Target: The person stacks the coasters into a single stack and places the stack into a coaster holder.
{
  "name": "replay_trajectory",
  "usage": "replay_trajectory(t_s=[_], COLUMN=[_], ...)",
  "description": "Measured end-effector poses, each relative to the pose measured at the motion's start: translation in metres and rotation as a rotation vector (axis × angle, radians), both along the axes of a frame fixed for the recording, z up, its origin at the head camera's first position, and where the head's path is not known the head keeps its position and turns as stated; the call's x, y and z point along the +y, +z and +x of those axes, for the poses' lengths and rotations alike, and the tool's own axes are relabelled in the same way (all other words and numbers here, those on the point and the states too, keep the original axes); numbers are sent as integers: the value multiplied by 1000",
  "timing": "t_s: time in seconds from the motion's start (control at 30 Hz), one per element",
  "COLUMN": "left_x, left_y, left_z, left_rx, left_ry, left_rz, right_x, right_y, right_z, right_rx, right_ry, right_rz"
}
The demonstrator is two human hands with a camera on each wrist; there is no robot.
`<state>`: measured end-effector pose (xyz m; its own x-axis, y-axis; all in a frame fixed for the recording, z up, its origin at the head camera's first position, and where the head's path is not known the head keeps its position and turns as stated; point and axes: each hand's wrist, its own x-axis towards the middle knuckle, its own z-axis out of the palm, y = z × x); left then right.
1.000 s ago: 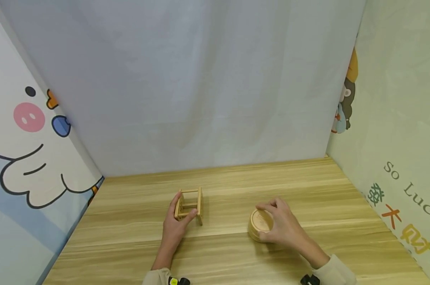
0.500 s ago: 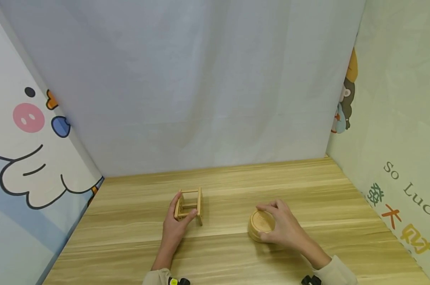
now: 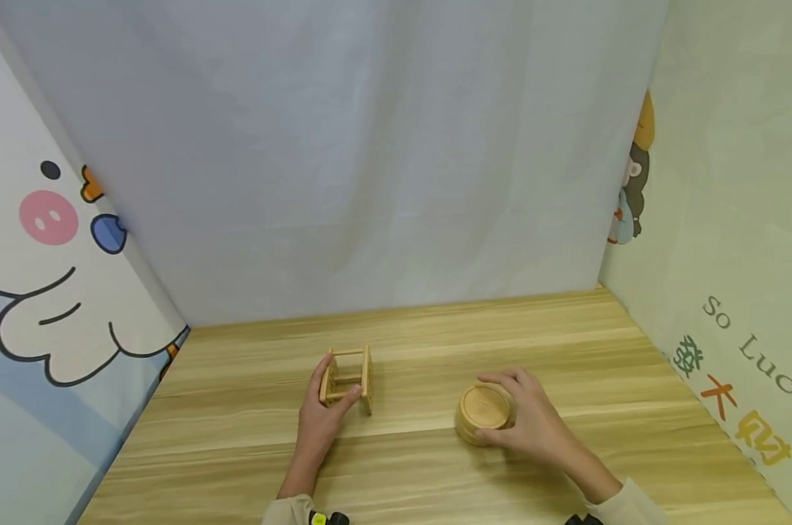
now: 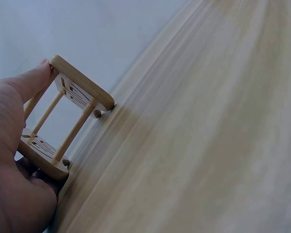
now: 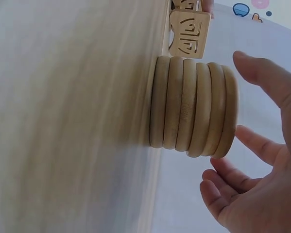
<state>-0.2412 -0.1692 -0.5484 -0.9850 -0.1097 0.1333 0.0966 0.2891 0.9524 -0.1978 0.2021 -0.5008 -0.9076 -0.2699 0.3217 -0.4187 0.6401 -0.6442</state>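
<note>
On the right part of the table stands a stack of several round wooden coasters point(image 3: 484, 408), piled flat and slightly offset in the right wrist view point(image 5: 194, 107). My right hand point(image 3: 534, 426) is spread around its upper right side. In the right wrist view the thumb point(image 5: 259, 73) stands apart from the top coaster, and the index fingertip lies close to its edge; contact there cannot be told. My left hand point(image 3: 319, 423) grips a small wooden coaster holder point(image 3: 367, 379) with cut-out side panels and thin rods, thumb on one panel and fingers on the other. The holder rests on the table point(image 4: 194, 145).
Table surface point(image 3: 416, 364) lies between the holder and the coasters. A pale curtain point(image 3: 396, 160) hangs behind the table. Printed cloths, one with a cartoon point(image 3: 48, 219) on the left and one with lettering point(image 3: 757, 372) on the right, border the sides.
My right hand's fingers have loosened and drawn slightly right from the coaster stack, baring more of its top. The left hand and the holder have stayed put.
</note>
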Motion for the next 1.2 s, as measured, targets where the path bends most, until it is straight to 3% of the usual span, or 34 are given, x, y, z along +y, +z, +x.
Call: replay_trajectory(t_s=[0.23, 0.47, 0.73, 1.2], left_x=[0, 1, 0, -1], left_y=[1, 3, 2, 1], left_z=[0, 1, 0, 0], left_rx=[-1, 7, 9, 12], left_ry=[-1, 2, -3, -3], left_rz=[10, 14, 19, 17], right_x=[3, 7, 10, 11], right_y=[-4, -11, -19, -27], right_z=[1, -1, -3, -7], right_rx=[19, 29, -52, -132], right_ry=[11, 94, 189, 216], right_rz=[-47, -110, -180, -212])
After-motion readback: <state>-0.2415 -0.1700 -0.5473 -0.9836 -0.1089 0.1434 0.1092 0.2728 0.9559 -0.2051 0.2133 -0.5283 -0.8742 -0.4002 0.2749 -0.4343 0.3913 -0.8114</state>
